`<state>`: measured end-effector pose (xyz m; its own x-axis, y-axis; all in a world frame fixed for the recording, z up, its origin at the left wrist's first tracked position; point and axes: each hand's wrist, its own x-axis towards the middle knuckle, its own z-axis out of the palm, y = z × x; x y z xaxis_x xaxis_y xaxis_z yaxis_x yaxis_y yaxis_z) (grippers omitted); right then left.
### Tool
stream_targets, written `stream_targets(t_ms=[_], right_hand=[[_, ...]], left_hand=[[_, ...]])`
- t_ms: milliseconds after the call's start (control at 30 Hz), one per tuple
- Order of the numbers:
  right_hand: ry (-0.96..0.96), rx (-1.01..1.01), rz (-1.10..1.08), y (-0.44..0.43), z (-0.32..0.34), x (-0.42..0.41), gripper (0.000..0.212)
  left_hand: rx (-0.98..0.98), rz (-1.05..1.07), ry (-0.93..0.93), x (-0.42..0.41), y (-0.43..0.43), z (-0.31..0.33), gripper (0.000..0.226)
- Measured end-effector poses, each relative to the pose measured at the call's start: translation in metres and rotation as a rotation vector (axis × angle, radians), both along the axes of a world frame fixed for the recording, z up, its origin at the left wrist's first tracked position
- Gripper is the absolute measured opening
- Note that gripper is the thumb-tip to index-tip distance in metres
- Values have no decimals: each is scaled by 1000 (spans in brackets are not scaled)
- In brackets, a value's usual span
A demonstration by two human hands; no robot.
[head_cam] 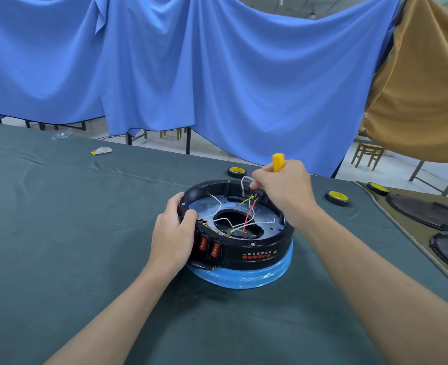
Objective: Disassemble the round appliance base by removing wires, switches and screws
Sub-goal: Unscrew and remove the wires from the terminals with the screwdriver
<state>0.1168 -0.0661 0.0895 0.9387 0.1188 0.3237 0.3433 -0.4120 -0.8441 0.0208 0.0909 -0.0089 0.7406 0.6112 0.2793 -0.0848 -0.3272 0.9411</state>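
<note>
While beneath blue drapes (pixel 217 75), green tablecloth (pixel 59 233).

base (pixel 259 250): round, black, open-side up | wires (pixel 247 216): loose inside | switches (pixel 209 247): red, front

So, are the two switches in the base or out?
In. Both red switches sit in the black base's near wall, beside the left hand.

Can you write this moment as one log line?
left hand: grips rim of round appliance base | right hand: holds yellow-handled tool at far rim by white wire | red switches: mounted in base
</note>
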Motion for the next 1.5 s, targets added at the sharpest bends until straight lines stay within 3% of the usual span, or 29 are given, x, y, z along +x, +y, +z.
stream_targets(t_ms=[200,267,400,600,933,1133,1267,1367,1500], right_hand=[[273,693,-32,-33,31,19,13],[347,793,-33,-50,39,25,15],[437,768,-100,-87,29,30,14],[615,832,-313,-146,-36,31,20],[715,927,-511,-181,-82,50,27],[800,809,-601,-183,-90,70,27],[790,856,-529,-178,-86,65,5],[723,1002,-570,-166,-70,51,18],[584,1216,-271,-136,-31,14,16]], left_hand=[[-18,2,-1,1,0,-1,31],[-23,1,-15,1,0,-1,30],[-23,7,-30,1,0,-1,29],[-29,23,-15,1,-1,-2,37],[-64,20,-1,0,-3,-3,37],[-53,26,-8,2,-2,-4,36],[-62,23,2,2,-3,-4,36],[-54,28,8,3,-3,-3,37],[-42,29,20,1,-5,-2,39]])
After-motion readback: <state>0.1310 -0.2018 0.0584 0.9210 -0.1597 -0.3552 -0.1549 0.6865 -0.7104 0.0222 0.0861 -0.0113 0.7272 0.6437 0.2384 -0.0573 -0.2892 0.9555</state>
